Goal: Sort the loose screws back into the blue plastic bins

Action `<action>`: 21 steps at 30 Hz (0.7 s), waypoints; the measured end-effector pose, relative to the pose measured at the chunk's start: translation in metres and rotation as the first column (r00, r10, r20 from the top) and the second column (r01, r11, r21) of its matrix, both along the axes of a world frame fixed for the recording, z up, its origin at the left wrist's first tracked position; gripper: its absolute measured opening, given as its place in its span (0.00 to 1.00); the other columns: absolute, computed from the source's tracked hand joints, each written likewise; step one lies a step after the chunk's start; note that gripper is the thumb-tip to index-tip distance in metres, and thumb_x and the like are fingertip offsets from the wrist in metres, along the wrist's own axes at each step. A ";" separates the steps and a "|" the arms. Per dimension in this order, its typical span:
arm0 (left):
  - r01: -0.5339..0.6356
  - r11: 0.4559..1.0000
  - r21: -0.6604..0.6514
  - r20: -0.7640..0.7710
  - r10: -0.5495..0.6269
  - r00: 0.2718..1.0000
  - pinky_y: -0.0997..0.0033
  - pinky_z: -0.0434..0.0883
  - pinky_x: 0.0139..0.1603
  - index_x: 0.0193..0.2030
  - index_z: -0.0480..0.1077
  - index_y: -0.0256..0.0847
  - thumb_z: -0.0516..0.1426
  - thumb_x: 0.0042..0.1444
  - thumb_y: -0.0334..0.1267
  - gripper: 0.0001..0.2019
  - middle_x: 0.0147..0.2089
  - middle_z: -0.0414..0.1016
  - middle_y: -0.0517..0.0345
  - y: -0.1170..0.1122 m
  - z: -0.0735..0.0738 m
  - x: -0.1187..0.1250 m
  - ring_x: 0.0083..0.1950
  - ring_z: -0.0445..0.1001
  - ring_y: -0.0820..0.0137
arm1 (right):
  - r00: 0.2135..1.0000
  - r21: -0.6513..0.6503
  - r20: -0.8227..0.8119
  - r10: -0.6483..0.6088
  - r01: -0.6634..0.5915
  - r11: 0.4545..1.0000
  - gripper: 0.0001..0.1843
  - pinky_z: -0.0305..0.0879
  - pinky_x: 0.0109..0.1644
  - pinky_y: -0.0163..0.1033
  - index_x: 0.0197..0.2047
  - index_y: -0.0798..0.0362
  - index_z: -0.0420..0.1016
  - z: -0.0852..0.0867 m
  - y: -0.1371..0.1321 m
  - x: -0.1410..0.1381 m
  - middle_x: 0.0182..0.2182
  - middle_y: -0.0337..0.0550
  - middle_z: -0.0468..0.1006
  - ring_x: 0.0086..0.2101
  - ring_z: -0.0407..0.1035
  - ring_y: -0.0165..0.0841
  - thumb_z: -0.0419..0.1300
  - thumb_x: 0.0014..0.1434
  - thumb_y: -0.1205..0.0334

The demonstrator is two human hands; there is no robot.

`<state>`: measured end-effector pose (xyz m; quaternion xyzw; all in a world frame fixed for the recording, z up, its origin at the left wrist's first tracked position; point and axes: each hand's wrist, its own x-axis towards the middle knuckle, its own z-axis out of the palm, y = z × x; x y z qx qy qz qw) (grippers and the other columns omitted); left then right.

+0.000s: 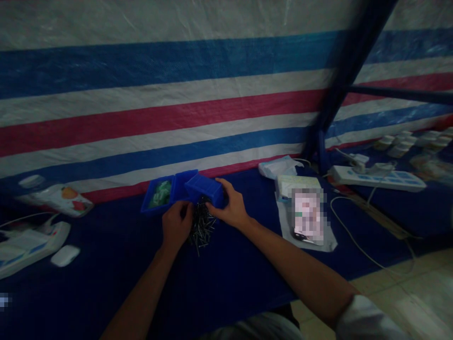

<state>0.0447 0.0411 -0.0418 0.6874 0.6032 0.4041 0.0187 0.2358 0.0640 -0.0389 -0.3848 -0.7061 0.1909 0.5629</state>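
My right hand [231, 205] is closed around a small blue plastic bin [205, 187], which is tipped with its mouth toward me. Just below that mouth a heap of thin metal pins, screws or nails [202, 229], lies on the dark blue tabletop; which kind they are I cannot tell. Against the left side of the heap is my left hand [177, 222], its fingers curled and their tips partly hidden. Behind it stands another blue bin [157, 194] holding greenish, plastic-looking pieces. Part of a further blue bin [181, 185] shows between these two.
A phone [308, 215], a small box [297, 185] and a white plastic bag [279, 166] lie to the right. Power strips [380, 177] with cables sit at both sides. At left are a white case [65, 255] and a bottle [67, 198]. A striped tarp [159, 113] hangs behind.
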 end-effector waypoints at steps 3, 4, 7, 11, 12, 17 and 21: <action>-0.029 0.999 -0.028 0.027 0.030 0.999 0.69 0.66 0.36 0.33 0.74 0.40 0.51 0.61 0.46 0.15 0.30 0.78 0.56 0.001 0.001 0.000 0.33 0.76 0.65 | 1.000 0.023 0.025 0.004 -0.005 1.000 0.40 0.74 0.47 0.48 0.62 0.47 0.60 0.001 -0.002 -0.001 0.50 0.47 0.77 0.42 0.76 0.39 0.66 0.48 0.49; -0.036 0.999 -0.035 0.033 0.037 0.999 0.69 0.66 0.35 0.32 0.73 0.40 0.51 0.61 0.46 0.16 0.30 0.77 0.56 0.001 0.001 -0.001 0.32 0.76 0.65 | 0.999 0.027 0.036 0.003 -0.004 1.000 0.40 0.74 0.48 0.48 0.62 0.46 0.60 0.001 -0.002 -0.001 0.51 0.47 0.76 0.43 0.76 0.40 0.66 0.48 0.49; -0.048 0.998 -0.044 0.045 0.050 0.998 0.69 0.65 0.34 0.31 0.73 0.40 0.50 0.62 0.47 0.16 0.28 0.77 0.57 0.001 0.003 -0.001 0.31 0.75 0.66 | 0.997 0.041 0.071 -0.006 0.003 0.999 0.40 0.75 0.48 0.48 0.63 0.46 0.60 0.001 -0.003 -0.001 0.52 0.46 0.76 0.44 0.76 0.40 0.65 0.48 0.48; -0.059 0.997 -0.044 0.062 0.062 0.996 0.70 0.65 0.33 0.31 0.73 0.39 0.51 0.61 0.47 0.16 0.28 0.76 0.58 0.000 0.004 -0.001 0.29 0.74 0.67 | 0.994 0.067 0.106 -0.020 0.013 0.998 0.40 0.74 0.48 0.47 0.63 0.46 0.60 0.001 -0.005 -0.001 0.52 0.45 0.76 0.46 0.75 0.40 0.66 0.48 0.49; -0.060 0.997 -0.045 0.064 0.063 0.996 0.70 0.65 0.33 0.31 0.74 0.39 0.51 0.61 0.46 0.16 0.27 0.76 0.58 0.000 0.004 -0.001 0.29 0.74 0.67 | 0.993 0.068 0.113 -0.023 0.015 0.998 0.40 0.74 0.49 0.47 0.63 0.46 0.60 0.001 -0.005 -0.001 0.52 0.45 0.76 0.46 0.75 0.40 0.66 0.48 0.49; -0.068 0.998 -0.017 0.075 0.069 0.995 0.70 0.63 0.31 0.30 0.73 0.39 0.50 0.62 0.45 0.17 0.26 0.75 0.58 -0.001 0.005 -0.001 0.29 0.73 0.67 | 0.991 0.074 0.132 -0.024 0.015 0.997 0.40 0.74 0.48 0.45 0.63 0.47 0.61 0.002 -0.006 -0.002 0.51 0.45 0.77 0.45 0.76 0.40 0.65 0.49 0.49; -0.097 0.995 0.005 0.090 0.096 0.991 0.70 0.63 0.32 0.29 0.73 0.39 0.50 0.61 0.45 0.17 0.25 0.74 0.59 -0.002 0.005 -0.002 0.28 0.72 0.67 | 0.992 0.126 0.126 -0.027 0.011 0.992 0.39 0.75 0.47 0.44 0.63 0.48 0.61 0.001 -0.007 -0.002 0.52 0.46 0.77 0.46 0.76 0.40 0.65 0.49 0.49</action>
